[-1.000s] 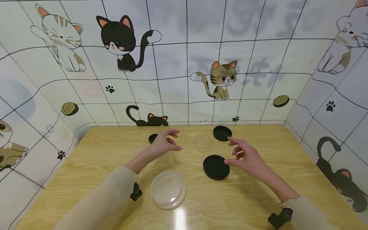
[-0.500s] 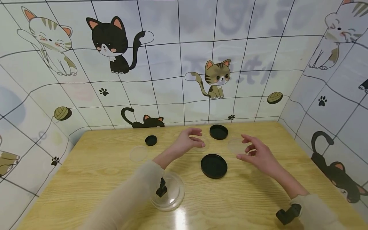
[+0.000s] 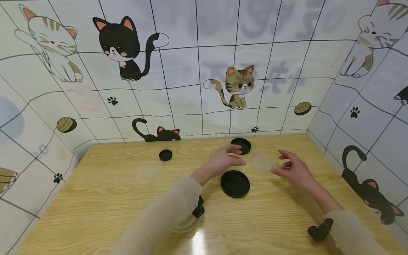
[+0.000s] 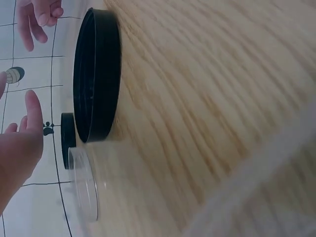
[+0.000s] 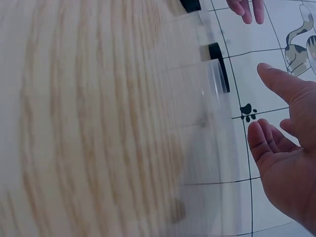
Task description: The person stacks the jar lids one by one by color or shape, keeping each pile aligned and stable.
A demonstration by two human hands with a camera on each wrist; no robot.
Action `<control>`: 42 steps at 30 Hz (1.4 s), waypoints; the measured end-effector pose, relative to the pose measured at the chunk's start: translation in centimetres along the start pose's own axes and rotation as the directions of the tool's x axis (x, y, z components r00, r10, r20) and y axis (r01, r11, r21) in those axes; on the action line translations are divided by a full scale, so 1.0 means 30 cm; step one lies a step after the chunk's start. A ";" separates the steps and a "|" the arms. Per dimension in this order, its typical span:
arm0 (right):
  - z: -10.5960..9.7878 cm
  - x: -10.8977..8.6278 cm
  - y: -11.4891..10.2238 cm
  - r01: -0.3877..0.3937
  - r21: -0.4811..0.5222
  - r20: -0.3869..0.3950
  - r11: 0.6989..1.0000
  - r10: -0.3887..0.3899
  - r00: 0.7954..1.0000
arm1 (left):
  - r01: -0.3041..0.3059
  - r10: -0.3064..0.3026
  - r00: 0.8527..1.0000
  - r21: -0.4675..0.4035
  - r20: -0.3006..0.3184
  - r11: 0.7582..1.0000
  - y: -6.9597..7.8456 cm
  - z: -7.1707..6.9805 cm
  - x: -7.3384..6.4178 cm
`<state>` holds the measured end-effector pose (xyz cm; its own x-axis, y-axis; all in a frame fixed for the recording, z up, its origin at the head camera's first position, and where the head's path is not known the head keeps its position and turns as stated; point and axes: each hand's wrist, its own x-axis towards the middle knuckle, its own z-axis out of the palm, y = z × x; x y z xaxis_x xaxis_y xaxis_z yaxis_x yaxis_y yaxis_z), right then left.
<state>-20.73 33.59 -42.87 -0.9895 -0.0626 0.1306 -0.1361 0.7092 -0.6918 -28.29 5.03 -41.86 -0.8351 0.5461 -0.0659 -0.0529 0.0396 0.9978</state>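
1. Farthest left on the pale wood-grain table (image 3: 105, 209) lies a flat, transparent round disc (image 3: 151, 170).
2. Behind it and slightly to its right sits a small, matte black round lid (image 3: 165, 155), near the back edge.
3. Closer to the camera, a broad, clear plastic round dish (image 3: 187, 227) shows only in part; the cream left sleeve (image 3: 159, 219), with a black wrist camera (image 3: 198, 209) at its cuff, covers the rest.
4. Next comes the left hand (image 3: 224, 158), reaching across above the table. Its fingers are released and extended, thumb apart, grasping nothing. In the left wrist view, a shallow, see-through round piece with a raised rim (image 4: 85, 185) stands beside the farther of two black lids.
5. Just in front of the left hand lies the large, black round lid with a raised rim (image 3: 235, 184), flat on the wood near the middle.
6. Behind the fingers is the medium black rimmed lid (image 3: 242, 146), close to the back edge and partly hidden by them.
7. Between the two hands lies a thin, colourless transparent round piece (image 3: 262, 162), right of both these lids.
8. At the right, the right hand (image 3: 295, 169) hovers beside that piece, its fingers loosely bent, thumb apart, gripping nothing.
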 end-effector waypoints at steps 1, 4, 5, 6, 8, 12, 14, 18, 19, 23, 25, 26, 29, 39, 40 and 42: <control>0.001 0.002 0.007 -0.010 0.007 0.005 1.000 0.010 1.000 | 0.004 -0.004 1.000 0.002 -0.001 1.000 -0.004 0.010 0.006; 0.004 0.008 0.027 -0.040 0.049 0.031 0.998 0.039 0.999 | 0.005 -0.004 1.000 0.031 -0.007 0.999 -0.011 0.036 0.029; 0.005 0.010 0.033 -0.050 0.063 0.040 0.997 0.047 0.998 | 0.008 -0.008 1.000 0.039 -0.008 0.999 -0.015 0.045 0.038; 0.005 0.012 0.040 -0.057 0.076 0.051 0.995 0.054 0.997 | 0.013 -0.013 1.000 0.042 -0.007 0.999 -0.017 0.053 0.046; 0.006 0.016 0.053 -0.075 0.088 0.069 0.993 0.069 0.995 | 0.029 -0.029 1.000 0.048 -0.008 0.998 -0.021 0.070 0.063; 0.014 0.033 0.075 -0.096 0.052 0.097 0.994 0.090 0.991 | 0.057 -0.056 0.998 0.079 -0.013 0.995 -0.032 0.092 0.087; 0.022 0.046 0.077 -0.099 0.039 0.113 0.994 0.094 0.989 | 0.063 -0.060 0.998 0.118 -0.028 0.991 -0.037 0.093 0.093; 0.034 0.071 0.063 -0.078 0.020 0.137 0.997 0.075 0.988 | 0.084 -0.080 0.996 0.144 -0.033 0.986 -0.048 0.086 0.106; 0.037 0.077 0.059 -0.073 0.011 0.144 0.997 0.070 0.987 | 0.095 -0.092 0.995 0.135 -0.030 0.986 -0.050 0.086 0.109; 0.045 0.096 0.053 -0.075 -0.022 0.163 0.997 0.077 0.984 | 0.139 -0.140 0.990 0.094 0.001 0.986 -0.054 0.095 0.124; 0.048 0.104 0.055 -0.075 -0.032 0.165 0.997 0.079 0.983 | 0.150 -0.151 0.989 0.098 -0.001 0.984 -0.054 0.103 0.131; 0.050 0.108 0.057 -0.077 -0.034 0.160 0.996 0.081 0.984 | 0.154 -0.155 0.988 0.099 -0.002 0.983 -0.054 0.106 0.135; 0.049 0.114 0.066 -0.065 -0.056 0.154 0.996 0.073 0.985 | 0.161 -0.161 0.987 0.114 -0.013 0.980 -0.056 0.115 0.146; 0.050 0.116 0.069 -0.044 -0.093 0.161 0.995 0.058 0.985 | 0.156 -0.157 0.988 0.149 -0.003 0.976 -0.069 0.109 0.174; 0.051 0.117 0.069 -0.040 -0.089 0.159 0.995 0.054 0.986 | 0.154 -0.154 0.988 0.151 -0.006 0.976 -0.070 0.108 0.176; 0.053 0.119 0.070 -0.033 -0.078 0.156 0.996 0.045 0.987 | 0.150 -0.149 0.989 0.161 -0.016 0.976 -0.071 0.107 0.177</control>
<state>-24.63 33.72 -44.98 -0.9901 -0.1396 -0.0135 -0.0989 0.7633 -0.6384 -30.86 10.54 -44.36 -0.8266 0.5205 -0.2137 -0.0886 0.2548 0.9629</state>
